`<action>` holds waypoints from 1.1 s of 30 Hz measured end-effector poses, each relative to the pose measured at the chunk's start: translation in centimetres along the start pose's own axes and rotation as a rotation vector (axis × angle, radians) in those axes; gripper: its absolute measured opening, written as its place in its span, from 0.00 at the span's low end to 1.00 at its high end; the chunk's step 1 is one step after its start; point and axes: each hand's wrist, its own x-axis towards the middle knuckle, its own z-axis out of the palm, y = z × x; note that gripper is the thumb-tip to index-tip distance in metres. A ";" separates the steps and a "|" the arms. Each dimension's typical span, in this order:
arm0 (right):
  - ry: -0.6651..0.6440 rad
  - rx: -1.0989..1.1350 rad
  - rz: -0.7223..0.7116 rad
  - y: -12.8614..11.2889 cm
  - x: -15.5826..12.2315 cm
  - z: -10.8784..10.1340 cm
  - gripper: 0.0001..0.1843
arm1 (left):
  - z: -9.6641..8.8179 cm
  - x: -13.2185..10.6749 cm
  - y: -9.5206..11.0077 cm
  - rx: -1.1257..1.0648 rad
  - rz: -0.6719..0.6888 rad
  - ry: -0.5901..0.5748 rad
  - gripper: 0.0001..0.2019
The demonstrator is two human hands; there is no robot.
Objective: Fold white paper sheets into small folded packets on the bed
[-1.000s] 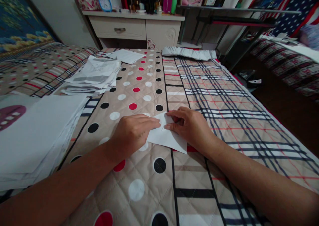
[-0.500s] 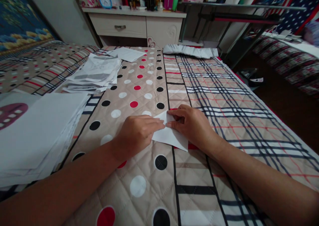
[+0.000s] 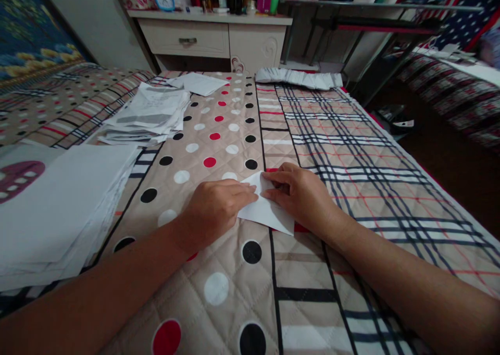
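A small folded white paper [image 3: 264, 212] lies on the quilted bedspread [image 3: 242, 282] in front of me. My left hand [image 3: 215, 209] rests palm down on the paper's left part, fingers together and stretched flat, pressing it. My right hand [image 3: 300, 194] covers the paper's right side, with its fingertips pinching a fold near the top corner. The two hands meet over the middle of the paper, and part of it is hidden beneath them.
A stack of white sheets [image 3: 50, 209] lies at the left. Further back is a loose pile of printed papers [image 3: 148, 115] and one more sheet [image 3: 199, 83]. A cream dresser [image 3: 219, 39] stands beyond the bed. The bed's right edge drops to dark floor [image 3: 441, 157].
Both hands stay on the paper. The fold under my right fingertips has closed a little, and the view has shifted slightly.
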 end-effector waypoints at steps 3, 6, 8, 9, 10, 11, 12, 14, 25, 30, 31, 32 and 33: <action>0.013 0.003 -0.012 0.0 -0.1 0.1 0.13 | 0.0 0.0 0.0 0.012 0.001 -0.013 0.20; 0.049 0.021 -0.026 0.0 -0.4 0.2 0.16 | 0.0 -0.1 0.1 0.016 0.012 -0.048 0.21; 0.081 0.023 -0.069 -0.1 -0.8 0.4 0.17 | 0.1 -0.2 0.1 0.014 0.007 -0.063 0.21; 0.087 0.013 -0.105 -0.2 -0.9 0.5 0.16 | 0.1 -0.3 0.1 0.012 0.004 -0.063 0.20; 0.086 -0.008 -0.144 -0.3 -1.1 0.6 0.15 | 0.2 -0.3 0.1 0.007 0.001 -0.057 0.20; 0.077 -0.038 -0.181 -0.3 -1.3 0.7 0.14 | 0.2 -0.3 0.0 -0.003 -0.005 -0.052 0.19; 0.066 -0.074 -0.210 -0.3 -1.4 0.8 0.14 | 0.2 -0.3 0.0 -0.021 -0.011 -0.043 0.19; 0.046 -0.139 -0.234 -0.4 -1.4 0.8 0.14 | 0.0 -0.2 -0.3 -0.101 -0.042 -0.013 0.17; 0.025 -0.114 -0.231 0.0 -1.2 0.8 0.14 | -2.2 0.4 -2.9 -0.367 -0.506 -0.149 0.18; 0.086 -0.061 -0.154 -0.1 -0.7 0.6 0.22 | -1.8 0.3 -2.8 -0.431 -0.566 -0.174 0.13; 0.079 -0.032 -0.145 0.1 -0.4 0.6 0.26 | -1.9 0.3 -2.8 -0.438 -0.571 -0.176 0.12; 0.073 0.006 -0.145 0.3 -0.1 0.6 0.28 | -2.0 0.3 -2.8 -0.446 -0.579 -0.179 0.11; 0.072 0.050 -0.152 0.5 0.3 0.6 0.28 | -2.1 0.3 -2.9 -0.460 -0.594 -0.186 0.11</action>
